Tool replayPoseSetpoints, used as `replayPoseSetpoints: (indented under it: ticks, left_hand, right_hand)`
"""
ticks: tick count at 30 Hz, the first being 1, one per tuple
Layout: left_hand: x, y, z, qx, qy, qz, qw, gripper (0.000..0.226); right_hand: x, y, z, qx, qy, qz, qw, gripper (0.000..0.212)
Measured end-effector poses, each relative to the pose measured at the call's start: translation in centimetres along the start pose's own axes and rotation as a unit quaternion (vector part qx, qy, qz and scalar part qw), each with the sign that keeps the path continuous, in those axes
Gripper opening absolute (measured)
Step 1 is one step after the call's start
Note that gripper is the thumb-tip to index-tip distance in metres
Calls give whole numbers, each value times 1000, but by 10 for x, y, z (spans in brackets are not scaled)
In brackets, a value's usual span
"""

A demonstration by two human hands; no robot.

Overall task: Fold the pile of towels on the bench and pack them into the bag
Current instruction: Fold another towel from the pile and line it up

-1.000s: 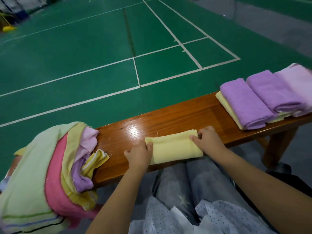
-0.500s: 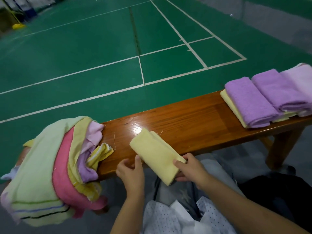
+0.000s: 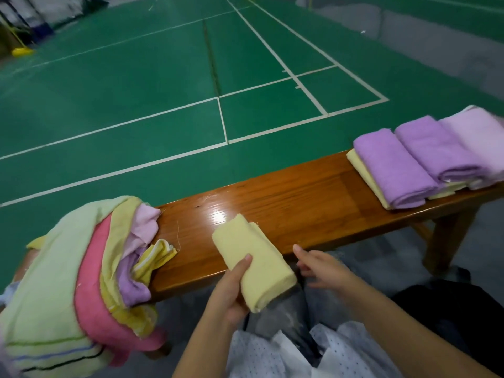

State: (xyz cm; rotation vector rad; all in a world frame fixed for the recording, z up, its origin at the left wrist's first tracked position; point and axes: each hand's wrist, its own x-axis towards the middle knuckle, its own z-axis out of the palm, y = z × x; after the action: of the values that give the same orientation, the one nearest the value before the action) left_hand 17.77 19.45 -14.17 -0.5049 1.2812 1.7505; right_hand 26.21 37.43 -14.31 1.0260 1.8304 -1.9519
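A folded pale yellow towel (image 3: 252, 257) hangs over the near edge of the wooden bench (image 3: 313, 197). My left hand (image 3: 231, 290) grips it from below, thumb on top. To the right of the towel, my right hand (image 3: 319, 268) hovers apart from it with fingers spread, holding nothing. A heap of unfolded towels (image 3: 81, 268) in green, pink, yellow and purple covers the bench's left end. Folded purple and yellow towels (image 3: 425, 159) lie in a row at the right end. A white dotted bag (image 3: 286, 356) sits below, between my arms.
The bench's right leg (image 3: 450, 241) stands on grey floor. A dark object (image 3: 458, 317) lies on the floor at lower right. Beyond the bench stretches a green court with white lines (image 3: 226, 126). A yellow object (image 3: 21, 51) sits far left.
The yellow towel has been turned and lifted off the bench toward me. My right hand has let go of it; my left hand alone now holds it.
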Motion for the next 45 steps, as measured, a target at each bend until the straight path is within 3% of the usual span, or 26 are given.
replayPoseSetpoints:
  ticks: [5, 8, 11, 15, 20, 23, 28, 34, 37, 39, 41, 45]
  left_hand:
    - [-8, 8, 26, 41, -58, 8, 997, 75]
    - [-11, 10, 50, 83, -107, 13, 991, 70]
    - [-9, 9, 77, 139, -118, 53, 982, 68]
    - [0, -1, 119, 220, -141, 100, 960, 73]
    - [6, -5, 179, 210, -200, 96, 952, 62]
    - [10, 4, 205, 217, -192, 108, 951, 59]
    - [22, 15, 236, 233, -182, 127, 947, 54]
    - [38, 18, 249, 230, -172, 127, 949, 55]
    - [48, 22, 252, 227, -161, 138, 951, 51]
    - [54, 23, 253, 222, -151, 143, 953, 52]
    - [57, 22, 251, 219, -142, 139, 955, 55]
    - [62, 14, 244, 202, -126, 117, 964, 59]
  right_hand:
    - [7, -1, -15, 107, -151, 64, 981, 111]
    - [7, -9, -24, 195, -189, 37, 962, 103]
    - [-3, -22, -45, 225, -149, -35, 962, 75]
    - [-22, -35, -80, 160, -46, -136, 977, 51]
    - [-39, -52, -157, 107, 59, -197, 973, 28]
    - [-48, -65, -220, 96, 148, -211, 961, 39]
    - [-56, -97, -312, 97, 259, -238, 931, 40]
    - [-43, -143, -380, 58, 272, -227, 933, 42]
    - [-18, -140, -400, 12, 257, -148, 955, 43]
    - [3, -122, -406, -38, 254, -66, 964, 56]
    - [17, -106, -409, -48, 278, -28, 959, 72]
    - [21, -101, -415, -98, 344, -46, 933, 66]
